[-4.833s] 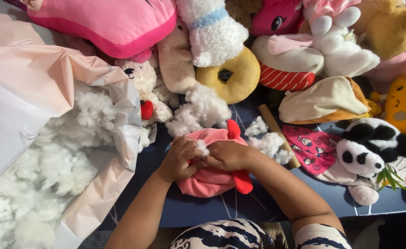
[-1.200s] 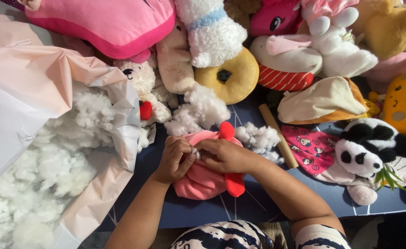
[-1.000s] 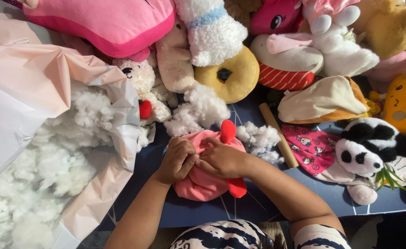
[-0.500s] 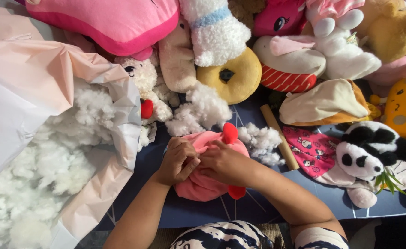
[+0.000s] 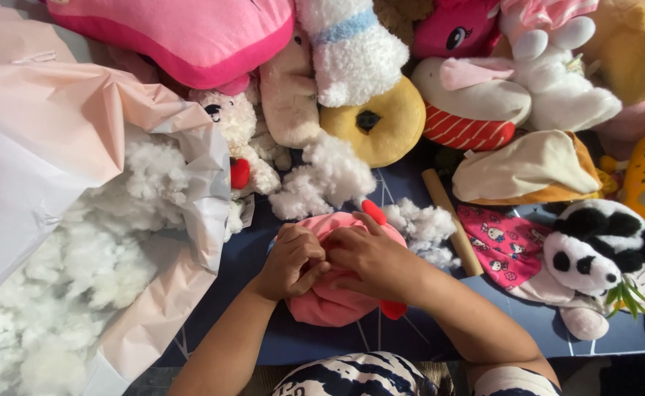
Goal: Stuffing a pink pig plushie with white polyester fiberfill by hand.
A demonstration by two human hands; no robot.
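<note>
Seen from above, a person's two bare hands meet on a round pink fabric plush toy with small red trim pieces (image 5: 333,304), which lies on a dark blue mat with thin pale lines (image 5: 249,257) just in front of the body. The left hand (image 5: 291,260) is curled tight, its fingers pinching a fold of the pink fabric at the toy's top. The right hand (image 5: 370,257) lies flatter, palm down, pressing the fabric directly beside that pinch, fingertips touching the left hand's knuckles.

Compared with a few seconds ago, the tuft of white filling that showed between the fingers is no longer visible, and the hands have drawn closer together over the same spot. The toy itself has barely shifted. By the look of it, the filling has gone inside and the opening is now being held closed, though the opening is hidden under the fingers.

Just beyond the grip lie loose clumps of white fluffy stuffing (image 5: 322,180). To the left of the grip, a large crinkled pale pink and white bag (image 5: 51,139) gapes open, full of the same stuffing. To the right of the grip lies a plain wooden stick (image 5: 451,231), then a black-and-white panda plush (image 5: 601,253). Farther beyond, a yellow doughnut-shaped plush (image 5: 381,125) sits among other heaped soft toys.
</note>
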